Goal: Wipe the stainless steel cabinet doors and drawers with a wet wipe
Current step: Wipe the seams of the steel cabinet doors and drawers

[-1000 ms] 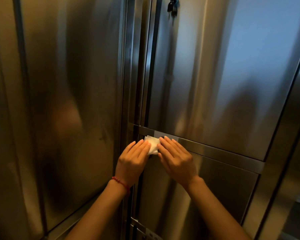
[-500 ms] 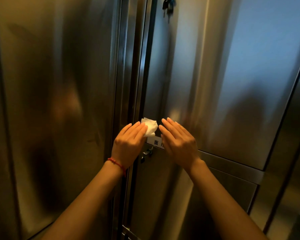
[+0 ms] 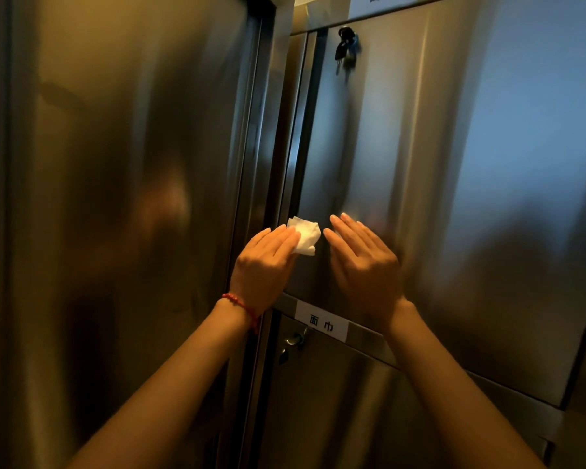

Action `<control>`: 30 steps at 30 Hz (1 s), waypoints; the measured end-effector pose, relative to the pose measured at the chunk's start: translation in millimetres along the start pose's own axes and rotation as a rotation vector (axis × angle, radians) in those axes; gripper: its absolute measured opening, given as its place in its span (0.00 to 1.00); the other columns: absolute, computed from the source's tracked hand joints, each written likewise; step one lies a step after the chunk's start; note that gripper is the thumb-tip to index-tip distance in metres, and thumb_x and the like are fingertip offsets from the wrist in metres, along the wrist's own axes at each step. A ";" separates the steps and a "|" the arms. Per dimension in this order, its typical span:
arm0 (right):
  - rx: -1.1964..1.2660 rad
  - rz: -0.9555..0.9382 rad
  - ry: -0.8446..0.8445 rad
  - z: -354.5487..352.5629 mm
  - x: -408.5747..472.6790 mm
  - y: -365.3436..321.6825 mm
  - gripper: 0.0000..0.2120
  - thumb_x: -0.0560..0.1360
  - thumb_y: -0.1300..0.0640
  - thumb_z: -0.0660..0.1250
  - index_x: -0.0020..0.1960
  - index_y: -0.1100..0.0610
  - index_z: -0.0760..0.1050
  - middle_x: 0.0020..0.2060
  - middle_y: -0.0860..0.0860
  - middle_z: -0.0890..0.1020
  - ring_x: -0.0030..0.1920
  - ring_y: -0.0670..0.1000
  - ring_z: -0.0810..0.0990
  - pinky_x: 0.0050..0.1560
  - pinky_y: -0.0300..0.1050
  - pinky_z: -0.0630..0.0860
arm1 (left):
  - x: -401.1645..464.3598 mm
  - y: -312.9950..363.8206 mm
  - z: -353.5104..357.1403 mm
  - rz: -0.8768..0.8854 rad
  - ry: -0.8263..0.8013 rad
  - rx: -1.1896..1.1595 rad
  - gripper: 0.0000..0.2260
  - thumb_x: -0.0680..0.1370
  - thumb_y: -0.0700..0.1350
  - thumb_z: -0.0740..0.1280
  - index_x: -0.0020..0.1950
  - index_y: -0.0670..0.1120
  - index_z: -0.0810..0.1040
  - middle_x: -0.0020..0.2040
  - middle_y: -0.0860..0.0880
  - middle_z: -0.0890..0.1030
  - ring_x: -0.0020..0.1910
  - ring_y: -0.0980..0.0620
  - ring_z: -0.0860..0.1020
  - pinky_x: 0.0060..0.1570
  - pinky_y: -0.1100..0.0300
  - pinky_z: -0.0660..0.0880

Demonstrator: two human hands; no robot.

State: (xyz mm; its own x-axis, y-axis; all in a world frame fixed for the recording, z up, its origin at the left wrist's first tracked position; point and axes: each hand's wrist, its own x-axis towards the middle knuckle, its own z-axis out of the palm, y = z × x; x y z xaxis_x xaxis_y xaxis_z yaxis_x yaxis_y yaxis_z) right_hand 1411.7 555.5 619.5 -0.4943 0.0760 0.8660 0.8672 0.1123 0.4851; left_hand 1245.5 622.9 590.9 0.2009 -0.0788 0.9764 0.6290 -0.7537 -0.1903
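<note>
- The tall steel panel (image 3: 115, 198) fills the left side; its streaked sheen suggests it may need wiping too.
- The upper cabinet door (image 3: 454, 164) is the surface in hand, with the wipe low on it near its left edge.
- The lower door (image 3: 335, 401) sits below a labelled rail (image 3: 322, 324).
- The left hand (image 3: 264, 265) presses the wet wipe (image 3: 306, 239) flat to the door, fingers straight, not clenching it.
- The right hand (image 3: 362, 262) lies just beside, fingers straight, its grip empty.
- Best done in long overlapping strokes along the grain, with even pressure, probably upward toward the keys (image 3: 345, 45), refolding the wipe once soiled.
</note>
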 end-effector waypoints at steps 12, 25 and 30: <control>-0.167 -0.010 0.063 35.8 50.9 21.2 0.12 0.76 0.60 0.64 0.53 0.65 0.81 0.54 0.62 0.81 0.56 0.62 0.79 0.58 0.58 0.74 | 46.7 -60.8 29.4 0.033 0.134 -0.053 0.16 0.65 0.34 0.78 0.51 0.33 0.81 0.48 0.36 0.82 0.47 0.38 0.82 0.48 0.42 0.77; -0.345 0.036 0.016 56.9 87.5 44.6 0.17 0.76 0.55 0.59 0.55 0.65 0.80 0.56 0.62 0.80 0.57 0.63 0.78 0.58 0.61 0.74 | 93.6 -80.6 60.5 0.040 0.236 -0.178 0.16 0.64 0.36 0.78 0.48 0.32 0.81 0.44 0.35 0.83 0.43 0.37 0.83 0.43 0.40 0.77; -0.408 0.066 -0.004 61.5 97.7 52.2 0.17 0.70 0.62 0.66 0.57 0.66 0.79 0.57 0.62 0.79 0.60 0.63 0.76 0.61 0.59 0.71 | 105.5 -91.7 67.7 0.028 0.262 -0.189 0.15 0.64 0.33 0.77 0.49 0.32 0.81 0.45 0.34 0.82 0.44 0.37 0.82 0.44 0.39 0.77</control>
State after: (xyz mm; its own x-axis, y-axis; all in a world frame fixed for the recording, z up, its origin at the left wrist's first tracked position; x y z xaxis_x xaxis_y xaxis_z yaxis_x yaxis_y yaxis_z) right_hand 1404.9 629.8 721.9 -0.4360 0.0736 0.8969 0.8497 -0.2945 0.4372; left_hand 1259.9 727.8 704.5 0.0003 -0.2483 0.9687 0.4705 -0.8547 -0.2193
